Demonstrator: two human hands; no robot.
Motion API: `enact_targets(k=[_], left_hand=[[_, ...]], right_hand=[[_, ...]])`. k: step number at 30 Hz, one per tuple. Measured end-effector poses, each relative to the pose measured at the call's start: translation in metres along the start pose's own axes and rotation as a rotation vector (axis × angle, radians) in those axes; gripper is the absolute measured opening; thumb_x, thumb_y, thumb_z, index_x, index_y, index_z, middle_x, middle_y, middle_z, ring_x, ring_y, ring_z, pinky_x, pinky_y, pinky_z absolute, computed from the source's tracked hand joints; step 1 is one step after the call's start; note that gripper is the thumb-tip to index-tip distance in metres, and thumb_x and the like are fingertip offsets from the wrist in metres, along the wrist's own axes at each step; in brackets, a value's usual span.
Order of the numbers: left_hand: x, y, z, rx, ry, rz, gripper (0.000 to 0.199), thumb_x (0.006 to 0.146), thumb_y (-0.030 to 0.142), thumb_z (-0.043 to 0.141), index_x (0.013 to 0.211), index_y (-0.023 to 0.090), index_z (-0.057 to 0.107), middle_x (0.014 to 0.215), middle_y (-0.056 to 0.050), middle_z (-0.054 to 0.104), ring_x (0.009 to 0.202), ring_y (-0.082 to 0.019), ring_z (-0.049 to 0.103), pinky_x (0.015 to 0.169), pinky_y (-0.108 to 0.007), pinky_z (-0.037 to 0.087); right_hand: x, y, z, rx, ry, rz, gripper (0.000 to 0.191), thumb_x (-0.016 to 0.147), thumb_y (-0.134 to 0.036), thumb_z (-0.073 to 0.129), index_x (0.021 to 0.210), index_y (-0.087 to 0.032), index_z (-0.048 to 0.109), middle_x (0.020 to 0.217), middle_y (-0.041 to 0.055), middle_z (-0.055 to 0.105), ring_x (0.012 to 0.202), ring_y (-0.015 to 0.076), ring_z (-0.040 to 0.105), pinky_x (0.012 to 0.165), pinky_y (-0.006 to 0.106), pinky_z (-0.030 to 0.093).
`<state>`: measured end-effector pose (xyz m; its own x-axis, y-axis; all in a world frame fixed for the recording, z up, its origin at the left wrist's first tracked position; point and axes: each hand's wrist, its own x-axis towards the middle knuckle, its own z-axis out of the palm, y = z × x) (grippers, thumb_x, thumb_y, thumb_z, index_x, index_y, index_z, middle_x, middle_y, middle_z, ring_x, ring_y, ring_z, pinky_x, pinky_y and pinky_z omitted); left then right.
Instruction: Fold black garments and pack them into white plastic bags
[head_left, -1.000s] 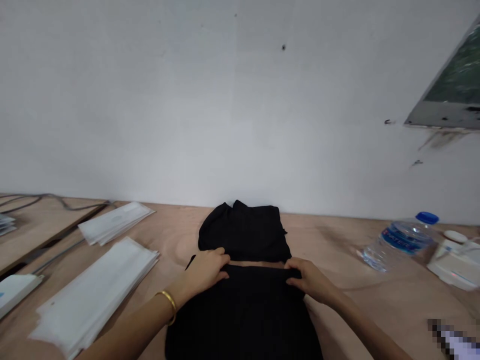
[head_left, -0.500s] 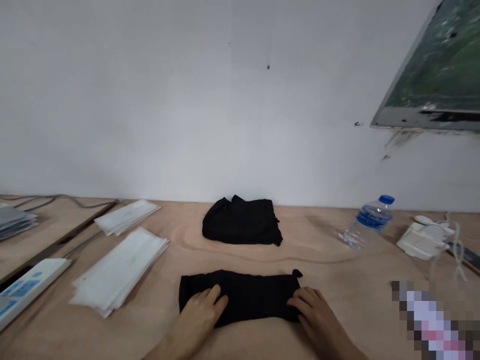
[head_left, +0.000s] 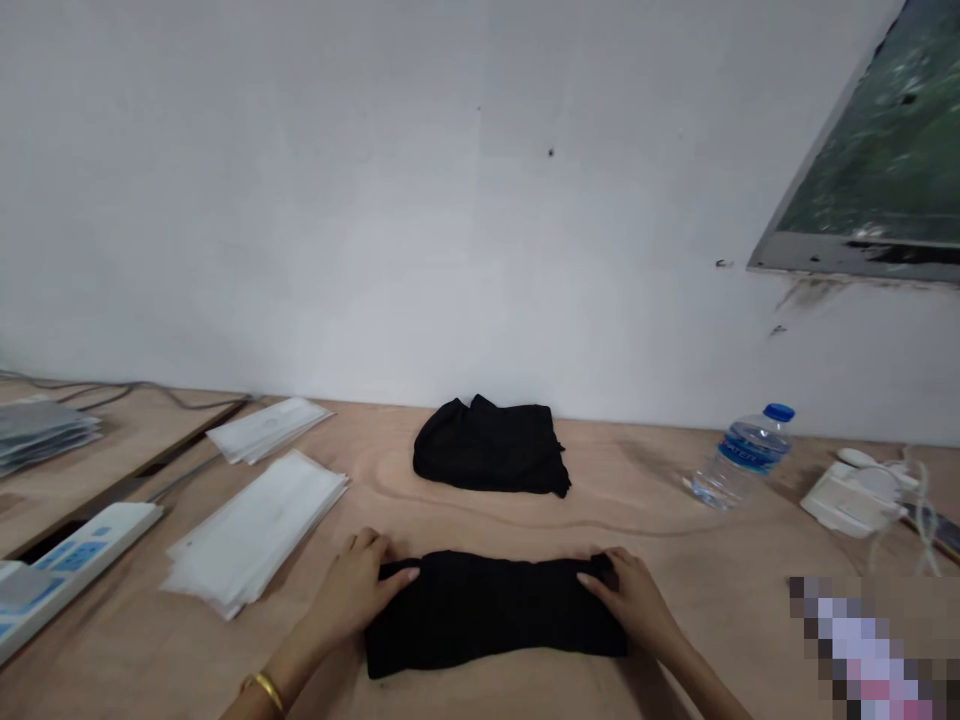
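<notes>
A folded black garment [head_left: 495, 615] lies in a long band on the plywood table [head_left: 675, 560], close to my side. My left hand [head_left: 352, 585] holds its left end, with the fingers over the top edge. My right hand [head_left: 634, 600] grips the right end in the same way. A second black garment [head_left: 487, 450], folded in a rumpled pile, lies farther back near the wall, and neither hand touches it.
Stacks of white packets [head_left: 255, 530] lie left of my left hand, with a smaller stack [head_left: 266, 430] behind them. A power strip [head_left: 75, 560] sits at the left edge. A water bottle [head_left: 742, 460] and a white device [head_left: 851, 500] stand to the right, below a wall panel [head_left: 862, 170].
The black garment has gone from a long piece under my hands to a flat band. My hands have moved from its middle out to its ends, and the view has shifted slightly.
</notes>
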<state>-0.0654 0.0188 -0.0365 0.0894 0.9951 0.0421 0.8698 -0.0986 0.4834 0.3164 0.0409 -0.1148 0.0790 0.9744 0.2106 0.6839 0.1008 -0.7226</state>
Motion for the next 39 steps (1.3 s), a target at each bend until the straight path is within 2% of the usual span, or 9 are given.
enact_targets(k=[3,7,12,18,23,27,32,37,39], left_hand=[[0.011,-0.008,-0.003,-0.199,-0.130,-0.091,0.020,0.071,0.040,0.063,0.073,0.020,0.058,0.075,0.001,0.062,0.076,-0.022,0.059,0.067,-0.030,0.043],[0.025,-0.010,0.014,-0.502,0.104,-0.169,0.026,0.073,0.046,0.057,0.067,0.023,0.045,0.060,0.006,0.052,0.064,-0.017,0.054,0.059,-0.027,0.039],[0.049,-0.010,0.039,-0.539,0.269,-0.231,0.029,0.068,0.045,0.061,0.068,0.024,0.040,0.067,0.002,0.054,0.075,-0.023,0.057,0.068,-0.033,0.042],[0.047,-0.027,0.029,-0.796,0.109,-0.258,0.045,0.076,0.058,0.053,0.101,0.021,0.056,0.091,-0.006,0.070,0.086,-0.025,0.067,0.072,-0.035,0.050],[0.046,-0.038,0.029,-1.008,0.025,-0.245,0.043,0.053,0.042,0.077,0.086,0.018,0.065,0.087,-0.007,0.073,0.083,-0.025,0.068,0.074,-0.035,0.051],[0.049,-0.038,0.035,-0.986,0.116,-0.251,0.029,0.053,0.039,0.077,0.067,0.018,0.064,0.067,-0.002,0.069,0.069,-0.020,0.065,0.065,-0.030,0.050],[0.036,-0.046,0.028,-0.980,0.153,-0.282,0.033,0.058,0.045,0.075,0.062,0.019,0.056,0.050,0.006,0.055,0.046,-0.012,0.053,0.046,-0.023,0.042],[0.033,-0.044,0.014,-0.916,0.130,-0.284,0.036,0.067,0.048,0.069,0.085,0.018,0.064,0.076,-0.002,0.067,0.068,-0.019,0.063,0.055,-0.028,0.048],[0.038,-0.040,0.014,-0.862,0.101,-0.255,0.031,0.063,0.043,0.072,0.079,0.018,0.065,0.074,-0.002,0.067,0.070,-0.020,0.063,0.058,-0.029,0.048]], right_hand=[[0.012,0.000,0.008,0.035,-0.010,-0.005,0.031,0.078,-0.051,0.048,0.083,-0.022,0.059,0.082,0.0058,0.069,0.083,0.0251,0.066,0.077,0.037,0.052],[0.025,0.001,0.013,0.021,0.083,0.054,0.036,0.085,-0.053,0.035,0.093,-0.022,0.050,0.086,0.0083,0.068,0.083,0.0251,0.067,0.072,0.036,0.052],[0.033,0.007,0.012,-0.092,0.135,0.090,0.037,0.086,-0.052,0.034,0.099,-0.021,0.050,0.085,0.0103,0.068,0.079,0.0300,0.066,0.069,0.042,0.050],[0.024,-0.031,0.024,-0.263,0.207,-0.099,0.055,0.088,-0.051,0.035,0.128,-0.014,0.044,0.130,0.0201,0.052,0.121,0.0357,0.046,0.094,0.053,0.041],[0.006,-0.108,0.075,-0.324,-0.199,-0.400,0.057,0.092,-0.047,0.036,0.144,-0.023,0.029,0.150,0.0068,0.034,0.138,0.0292,0.027,0.109,0.054,0.026],[-0.006,-0.131,0.099,-0.350,-0.483,-0.435,0.066,0.090,-0.056,0.038,0.146,-0.031,0.016,0.154,-0.0023,0.016,0.142,0.0294,0.012,0.112,0.060,0.014],[-0.008,-0.122,0.100,-0.379,-0.536,-0.403,0.065,0.090,-0.056,0.035,0.146,-0.031,0.013,0.154,-0.0040,0.011,0.142,0.0279,0.010,0.112,0.060,0.012],[-0.006,-0.129,0.102,-0.397,-0.524,-0.389,0.068,0.090,-0.056,0.036,0.146,-0.028,0.010,0.154,-0.0031,0.008,0.142,0.0265,0.006,0.113,0.059,0.011],[-0.005,-0.137,0.103,-0.401,-0.515,-0.394,0.070,0.089,-0.057,0.037,0.146,-0.028,0.010,0.154,-0.0033,0.007,0.142,0.0268,0.004,0.113,0.059,0.009]])
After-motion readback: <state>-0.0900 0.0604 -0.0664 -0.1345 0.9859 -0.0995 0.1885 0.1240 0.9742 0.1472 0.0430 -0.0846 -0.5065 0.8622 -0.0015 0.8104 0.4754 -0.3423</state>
